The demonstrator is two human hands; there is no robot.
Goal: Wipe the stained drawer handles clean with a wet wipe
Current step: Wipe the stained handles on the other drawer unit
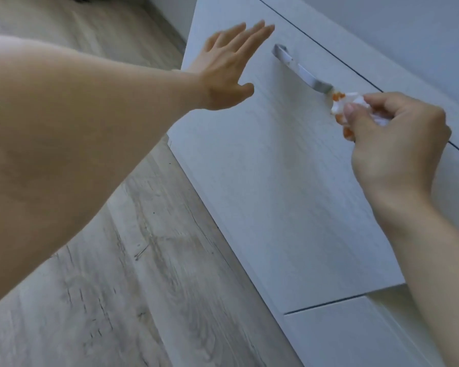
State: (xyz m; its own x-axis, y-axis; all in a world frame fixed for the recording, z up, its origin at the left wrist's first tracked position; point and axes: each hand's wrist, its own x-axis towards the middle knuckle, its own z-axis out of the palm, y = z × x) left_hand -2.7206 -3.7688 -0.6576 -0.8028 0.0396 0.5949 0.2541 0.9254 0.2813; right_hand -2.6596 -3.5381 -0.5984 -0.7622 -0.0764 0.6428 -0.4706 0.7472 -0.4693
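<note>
A: Entry, head view. Where is the wet wipe [341,107]?

B: Bunched in the right hand [392,144], pinched between thumb and fingers. White, with orange stains on the folds that show. Its leading edge touches the right end of the drawer handle [301,68].

A: Handle condition?

B: Silver bar, mounted on the white drawer front [276,168], running diagonally in the picture from upper left to lower right. The bar itself looks clean along its visible length; an orange smear sits just where the wipe meets its right end.

A: Left hand [228,67]?

B: Open, fingers extended and close together, gripping nothing. It is to the left of the handle, over the far-left part of the drawer front. Cannot tell whether the palm presses the panel or is held just off it.

A: Surroundings?

B: Grey wood-grain floor [143,274] at left and near. A second white drawer front [355,337] at the near right, separated by a dark gap.
</note>
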